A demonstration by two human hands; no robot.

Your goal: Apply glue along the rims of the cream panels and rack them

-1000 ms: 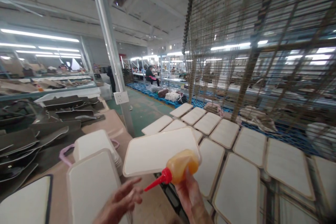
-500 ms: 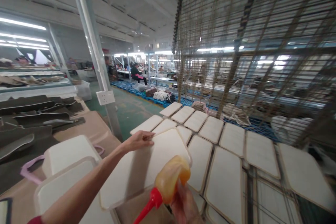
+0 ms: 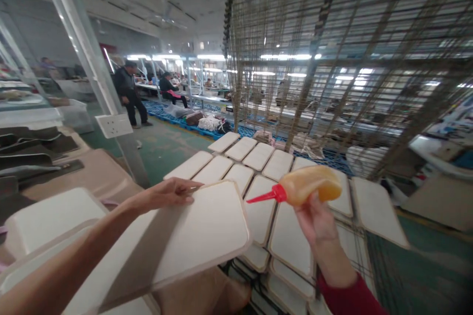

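Observation:
My left hand [image 3: 172,192] pinches the far edge of a large white panel [image 3: 207,226] with rounded corners and a pale rim. The panel is tilted, and my forearm's shadow falls across it. In my right hand [image 3: 316,216] is a squeeze bottle [image 3: 312,184] of amber liquid with a red nozzle, wrapped by my fingers. The bottle lies nearly level, its nozzle pointing left, apart from the panel's right corner. Beyond and below it, several similar white panels [image 3: 244,148] lie in rows on a rack.
A wire mesh frame [image 3: 332,49] rises behind the panels. At left, a post with a socket box [image 3: 114,125] stands by a brown-covered table [image 3: 99,172] bearing white pieces [image 3: 55,216] and dark sheets [image 3: 33,142]. A person [image 3: 129,91] stands in the aisle; another [image 3: 170,89] sits.
My right hand has lifted the bottle up and right, turning its nozzle from down-left to nearly level. The view has swung right, and a standing person now shows beside the post.

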